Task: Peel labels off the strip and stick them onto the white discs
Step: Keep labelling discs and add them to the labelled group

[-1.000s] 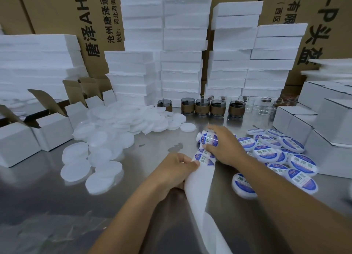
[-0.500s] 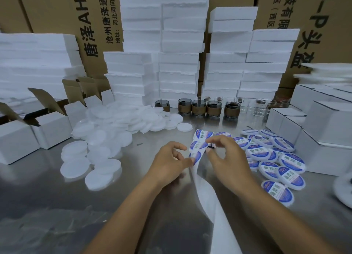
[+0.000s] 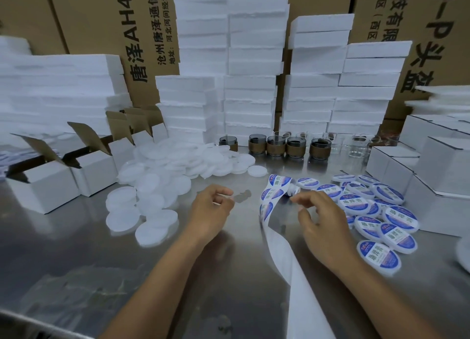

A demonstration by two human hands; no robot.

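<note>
The label strip (image 3: 274, 192) arches up off the steel table, blue-and-white round labels on its upper part and bare white backing trailing toward me. My right hand (image 3: 321, 220) has its fingertips at the strip's curled-over far end and seems to pinch it. My left hand (image 3: 211, 208) hovers left of the strip with loosely curled fingers and holds nothing that I can see. A heap of plain white discs (image 3: 162, 172) lies at the left. Several labelled discs (image 3: 390, 218) lie to the right of my right hand.
White cardboard boxes with open flaps (image 3: 48, 183) stand at the left, closed white boxes (image 3: 437, 178) at the right. Small jars (image 3: 295, 146) line the back before stacked white foam slabs (image 3: 250, 89) and brown cartons. The steel table (image 3: 76, 252) reflects light.
My left hand has let go of the strip and moved left, apart from it. My right hand stays at the strip's far end. The view has shifted slightly.
</note>
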